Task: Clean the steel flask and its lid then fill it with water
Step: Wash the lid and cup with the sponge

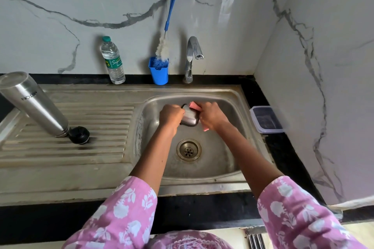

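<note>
Over the sink (222, 168), the left hand (171, 116) clasps the lid (190, 118) in curled fingers and the right hand (212, 117) grips a sponge (194, 105) against it, with the flask (34, 105) inverted on the drainboard (81, 157); slick steel could slip free.

Black bench (283, 147) below marble walls, with a steel sink (238, 93) and ribbed draining board (97, 147) set in. On the board: steel flask (34, 105) mouth down, black stopper (79, 135) just beside it. Along the back: water bottle (113, 60), blue cup (159, 74), tap (191, 58). Right of the basin: lidded plastic box (266, 119).
</note>
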